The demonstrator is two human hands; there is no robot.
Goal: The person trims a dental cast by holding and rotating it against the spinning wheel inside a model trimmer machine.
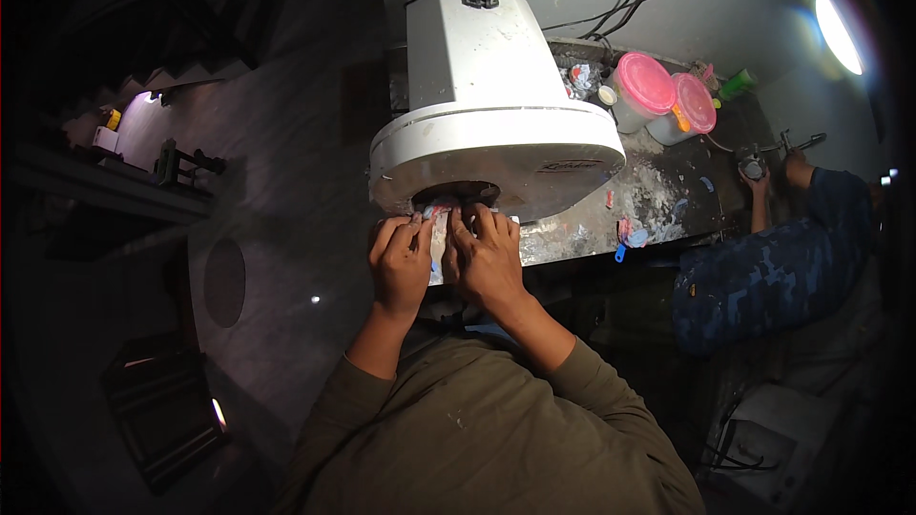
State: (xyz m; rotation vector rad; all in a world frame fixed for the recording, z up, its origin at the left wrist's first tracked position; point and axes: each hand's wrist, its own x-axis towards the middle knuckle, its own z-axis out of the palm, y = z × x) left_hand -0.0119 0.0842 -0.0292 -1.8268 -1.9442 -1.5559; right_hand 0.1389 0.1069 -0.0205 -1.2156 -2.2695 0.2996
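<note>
Both hands are at the dark opening (pixel 477 193) low in the front of a white rounded bench machine (pixel 496 148). My left hand (pixel 401 267) is closed, its fingertips pressed together at the opening's left side. Close beside it, my right hand (pixel 491 262) also has its fingers bent and closed at the lip. Between the fingertips shows a bit of something pinkish and white (pixel 441 208); the fingers and the machine's shadow hide most of it, so I cannot tell its kind.
Two tubs with pink lids (pixel 645 82) and a green bottle (pixel 738 85) stand on the stained bench (pixel 563 240). Right of the machine lie a blue-handled tool (pixel 620 253) and small scraps. Further right, a person in a blue camouflage top (pixel 763 267) holds a cup-like object (pixel 753 169) by a tap.
</note>
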